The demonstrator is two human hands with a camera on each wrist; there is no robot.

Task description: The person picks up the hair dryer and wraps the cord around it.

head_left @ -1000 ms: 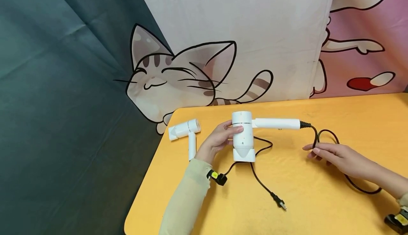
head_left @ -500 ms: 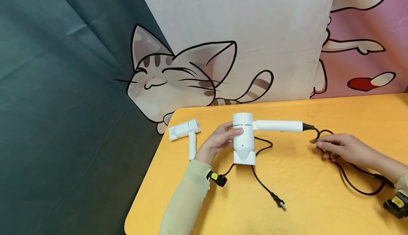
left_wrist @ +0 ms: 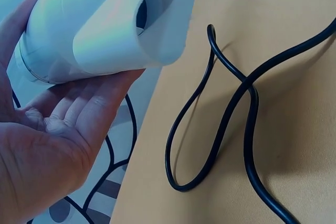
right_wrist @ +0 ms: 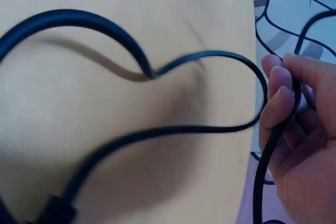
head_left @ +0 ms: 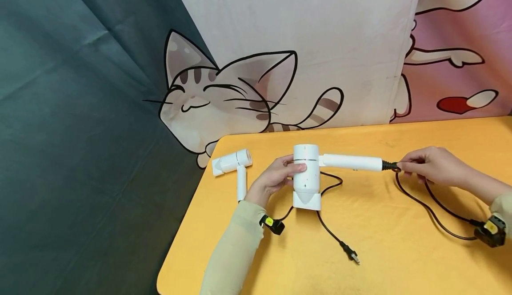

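Observation:
My left hand grips the barrel of a white hair dryer, thumb in front, its handle pointing right. The nozzle and the curled fingers beneath it show in the left wrist view. At the handle's end, my right hand pinches the black power cord close to its strain relief. A stretch of that cord runs through the right fingers in the right wrist view, and a loop of cord hangs beside them. The left fingertips behind the barrel are hidden in the head view.
A second white hair dryer lies at the table's left corner. A black cord passes under the held dryer to a two-pin plug on the yellow table. Printed cloth hangs behind.
My right hand has moved up along the cord to the handle end, drawing the looped cord with it. The held dryer has sunk slightly, its handle tilting a little downward.

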